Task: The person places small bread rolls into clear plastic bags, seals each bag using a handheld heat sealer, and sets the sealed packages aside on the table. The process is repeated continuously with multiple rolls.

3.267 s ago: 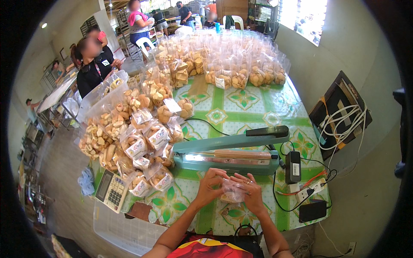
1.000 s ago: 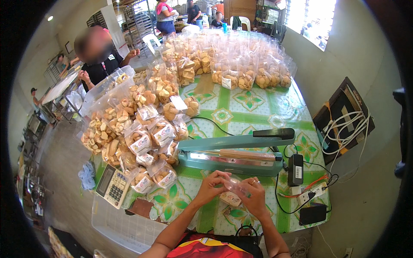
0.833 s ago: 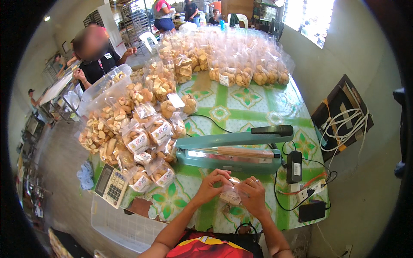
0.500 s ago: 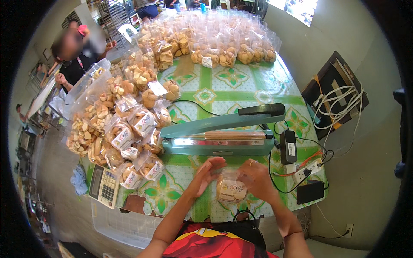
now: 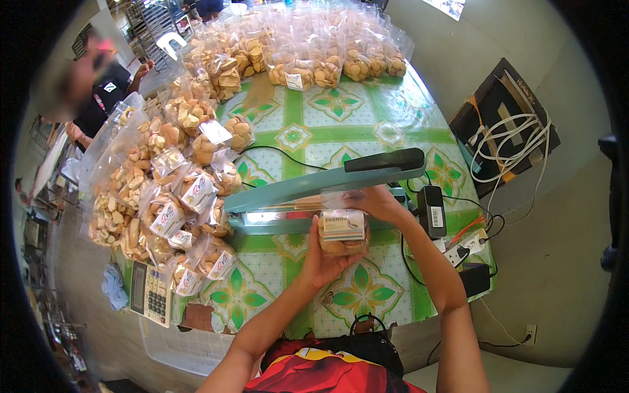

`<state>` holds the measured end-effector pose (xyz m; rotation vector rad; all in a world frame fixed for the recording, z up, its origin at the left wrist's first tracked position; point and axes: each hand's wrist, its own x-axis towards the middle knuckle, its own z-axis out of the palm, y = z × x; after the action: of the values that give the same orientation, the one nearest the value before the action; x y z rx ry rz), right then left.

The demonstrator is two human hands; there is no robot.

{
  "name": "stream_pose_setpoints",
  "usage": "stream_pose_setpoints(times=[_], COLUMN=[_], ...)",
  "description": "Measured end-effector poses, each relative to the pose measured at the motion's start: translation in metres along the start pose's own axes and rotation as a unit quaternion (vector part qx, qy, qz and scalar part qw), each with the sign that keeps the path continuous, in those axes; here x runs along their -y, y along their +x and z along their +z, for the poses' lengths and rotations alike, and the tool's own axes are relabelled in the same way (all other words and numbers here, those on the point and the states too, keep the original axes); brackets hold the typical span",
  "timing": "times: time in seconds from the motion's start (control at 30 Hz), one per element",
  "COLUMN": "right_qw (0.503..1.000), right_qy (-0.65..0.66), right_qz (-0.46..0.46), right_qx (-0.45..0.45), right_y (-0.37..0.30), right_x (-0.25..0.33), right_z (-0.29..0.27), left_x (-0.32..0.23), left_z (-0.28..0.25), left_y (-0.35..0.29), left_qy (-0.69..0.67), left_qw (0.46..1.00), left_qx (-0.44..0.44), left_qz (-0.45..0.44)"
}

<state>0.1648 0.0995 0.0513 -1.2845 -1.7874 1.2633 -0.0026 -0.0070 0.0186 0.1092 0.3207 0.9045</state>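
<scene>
A clear plastic bag of round cookies [image 5: 344,243] with a printed label is held up against the near side of a teal impulse sealer [image 5: 282,227]. My left hand [image 5: 322,262] cups the bag from its left side and underneath. At the top, my right hand [image 5: 379,202] grips the bag's plastic mouth, which lies in the gap between the sealer's base and its raised arm. The right fingertips are partly hidden behind the plastic and below the arm. The sealer's black handle [image 5: 385,165] is lifted above the right hand.
Many filled cookie bags [image 5: 167,219] crowd the table's left side, with more [image 5: 308,62] at the far end. A calculator [image 5: 152,291] sits at the near left corner. A black power adapter [image 5: 432,211], power strip [image 5: 466,247] and cables lie right. A person [image 5: 105,95] stands beyond the left side.
Both hands have moved forward with the cookie bag, from the near table edge to the sealer. The bag's mouth is now under the raised arm. The view has shifted slightly.
</scene>
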Motion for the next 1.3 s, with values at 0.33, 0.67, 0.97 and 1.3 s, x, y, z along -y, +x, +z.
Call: stream_pose_setpoints(times=[0.33,0.67,0.97,1.3], right_qw=[0.994,0.99,0.972,0.978], right_qy=[-0.052,-0.078,0.066,-0.034], right_qz=[0.091,0.069,0.168,0.098], right_qx=[0.035,0.09,0.151,0.182], right_y=[0.011,0.031,0.04,0.031], right_x=[-0.007,0.003,0.011,0.007], right_z=[-0.006,-0.011,-0.022,-0.045], left_x=[-0.007,-0.009,-0.01,-0.009], left_z=[0.01,0.004,0.009,0.006], left_y=[0.004,0.002,0.002,0.003], left_qy=[-0.024,-0.019,-0.012,-0.036], left_qw=[0.997,0.998,0.998,0.998], left_qx=[-0.066,-0.057,-0.066,-0.04], left_qz=[-0.019,-0.021,-0.018,-0.014])
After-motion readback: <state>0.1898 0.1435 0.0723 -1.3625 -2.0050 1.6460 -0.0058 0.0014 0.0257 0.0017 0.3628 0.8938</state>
